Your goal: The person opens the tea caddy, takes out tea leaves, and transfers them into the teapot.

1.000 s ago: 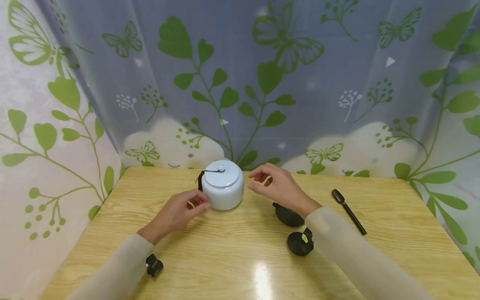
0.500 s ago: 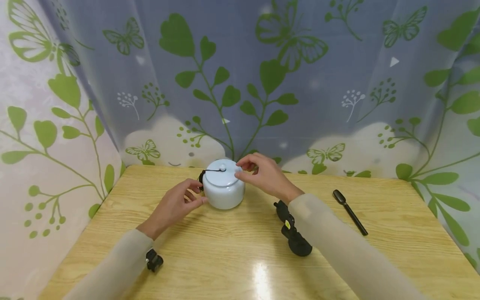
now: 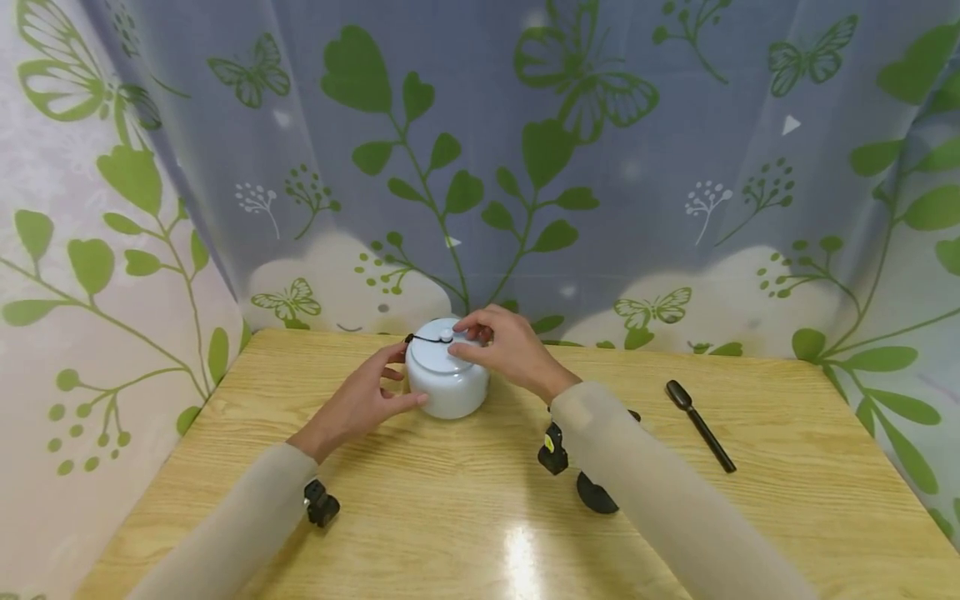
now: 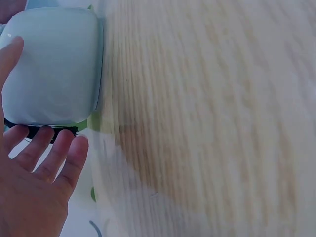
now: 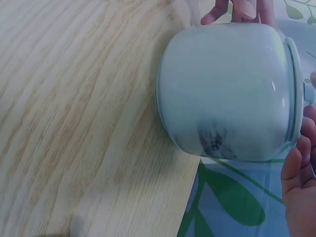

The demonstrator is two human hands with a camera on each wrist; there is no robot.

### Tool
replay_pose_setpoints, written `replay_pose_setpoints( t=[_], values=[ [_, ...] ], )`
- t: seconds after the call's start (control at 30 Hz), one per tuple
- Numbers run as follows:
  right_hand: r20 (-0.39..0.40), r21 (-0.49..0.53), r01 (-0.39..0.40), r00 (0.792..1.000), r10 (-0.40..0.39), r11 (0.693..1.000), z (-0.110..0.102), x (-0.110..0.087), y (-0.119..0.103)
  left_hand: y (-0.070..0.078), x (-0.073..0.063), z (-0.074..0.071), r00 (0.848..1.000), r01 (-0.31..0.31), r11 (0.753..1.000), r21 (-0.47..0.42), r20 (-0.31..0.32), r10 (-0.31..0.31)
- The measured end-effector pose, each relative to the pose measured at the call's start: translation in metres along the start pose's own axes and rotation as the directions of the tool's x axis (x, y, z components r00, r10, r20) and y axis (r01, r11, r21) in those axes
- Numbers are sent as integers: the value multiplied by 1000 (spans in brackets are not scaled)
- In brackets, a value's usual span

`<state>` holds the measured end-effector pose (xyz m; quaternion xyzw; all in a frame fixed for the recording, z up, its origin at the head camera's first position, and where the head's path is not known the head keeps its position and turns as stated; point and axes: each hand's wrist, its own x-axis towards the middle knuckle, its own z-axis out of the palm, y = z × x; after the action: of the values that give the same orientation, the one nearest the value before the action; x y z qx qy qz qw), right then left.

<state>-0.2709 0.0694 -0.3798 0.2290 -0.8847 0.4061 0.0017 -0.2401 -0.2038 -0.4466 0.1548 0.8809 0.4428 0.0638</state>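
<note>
A pale blue-white lidded jar stands upright on the wooden table. Its lid is on, and a dark cord runs from the round knob to the jar's left side. Around that side curves my left hand, thumb at the front; in the left wrist view its fingers are spread beside a black tassel. Over the lid's right part reaches my right hand, thumb and fingertips on either side of the knob; whether they touch it is hard to see.
A black spoon-like scoop lies on the right of the table. Under my right forearm a round black object is partly hidden. Right behind the jar hangs a patterned curtain. Each wrist carries a small black camera.
My right hand has moved left from beside the jar to over its lid, near the knob. My left hand has come closer around the jar's left side. The jar stays put.
</note>
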Motion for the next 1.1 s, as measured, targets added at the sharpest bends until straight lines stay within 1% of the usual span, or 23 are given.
replay_pose_setpoints(
  t=[0.1, 0.23, 0.33, 0.4, 0.47, 0.57, 0.77, 0.93, 1.1],
  values=[
    [0, -6, -4, 1000, 4, 1000, 4, 2, -1, 2, 3, 0, 1000, -2, 1000, -29, 22, 3],
    [-9, -11, 6, 1000, -6, 1000, 8, 6, -4, 4, 7, 1, 999, -18, 999, -49, 36, 20],
    [-28, -21, 10, 1000, -10, 1000, 13, 9, -5, 5, 10, 2, 999, -18, 997, -69, 49, 21],
    [-44, -20, 4, 999, -5, 1000, 16, 10, -5, 6, 12, 3, 997, -16, 994, -105, 69, 23],
    [-63, -17, -4, 998, 3, 1000, 19, 11, -6, 8, 15, 5, 996, -26, 989, -147, 81, 38],
    [-83, -2, -15, 996, 15, 1000, 22, 12, -5, 11, 19, 10, 994, -54, 980, -190, 82, 71],
    [-123, 25, -24, 992, 27, 999, 26, 11, -1, 15, 26, 20, 995, -85, 982, -171, 36, 93],
    [-149, 33, -8, 989, 13, 999, 28, 11, 2, 16, 28, 22, 996, -82, 984, -158, 21, 87],
    [-147, 56, -4, 989, 12, 998, 30, 11, 4, 14, 27, 21, 997, -70, 988, -138, 16, 73]
  ],
)
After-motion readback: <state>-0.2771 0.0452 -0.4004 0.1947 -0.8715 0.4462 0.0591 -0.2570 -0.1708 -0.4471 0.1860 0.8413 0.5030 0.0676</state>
